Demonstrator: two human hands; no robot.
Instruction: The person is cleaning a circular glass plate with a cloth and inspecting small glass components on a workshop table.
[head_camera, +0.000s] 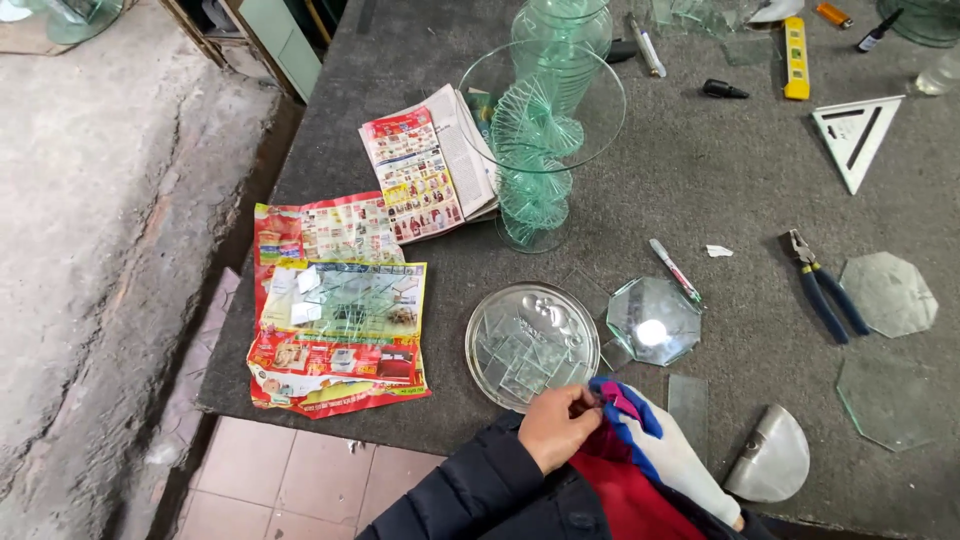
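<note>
My left hand (560, 425) is bare, reaches out of a dark sleeve, and pinches the upper-left end of a white glove (675, 460) with red, blue and magenta parts. The glove seems to be on my right hand (690, 470), which comes in from the bottom right; its fingers are hidden inside. Both hands hover at the near table edge, just below a round glass dish (500, 320) holding several small cut glass pieces. An octagonal bevelled glass piece (653, 320) lies right of the dish.
On the dark table are a spiral stack of glass (535, 150), an open magazine (425, 170), a flyer with glass bits (340, 320), a marker (675, 270), blue-handled pliers (825, 285), two more glass octagons (888, 293), a grey half-round object (770, 455) and a set square (858, 135).
</note>
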